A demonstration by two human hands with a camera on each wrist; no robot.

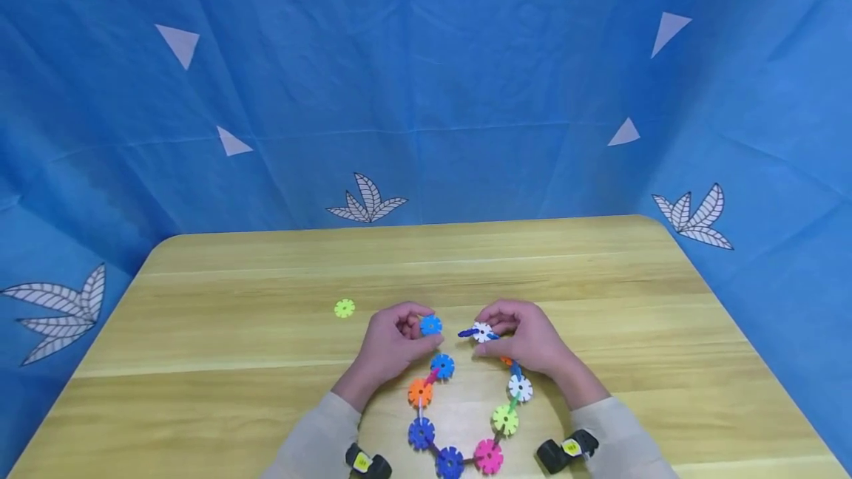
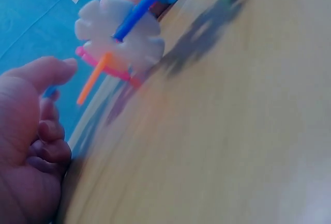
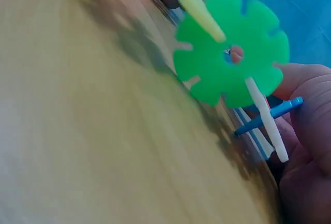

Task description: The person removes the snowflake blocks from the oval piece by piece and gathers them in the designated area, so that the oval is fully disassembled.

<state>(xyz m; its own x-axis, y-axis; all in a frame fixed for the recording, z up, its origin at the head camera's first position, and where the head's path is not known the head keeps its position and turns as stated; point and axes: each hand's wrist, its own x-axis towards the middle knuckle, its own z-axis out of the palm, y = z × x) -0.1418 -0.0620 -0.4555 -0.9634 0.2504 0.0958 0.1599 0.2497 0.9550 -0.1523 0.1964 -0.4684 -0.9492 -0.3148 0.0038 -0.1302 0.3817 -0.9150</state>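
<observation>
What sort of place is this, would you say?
Probably a staged recording setup: a printed blue cloth hangs behind and beside a wood-grain table, and black devices sit by both sleeves.

This looks like a curtained-off tabletop recording space. Creased bright-blue cloth (image 1: 466, 58) hangs along the far side and down the left and right, printed with white veined leaves (image 1: 367, 196) and pale triangles (image 1: 180, 44). It encloses a pale yellow wood-grain table (image 1: 233, 301) with rounded far corners. At the near side, boxy black devices with yellow labels (image 1: 551, 457) sit by light grey sleeves (image 1: 313, 438). The kind of building beyond cannot be told.
</observation>
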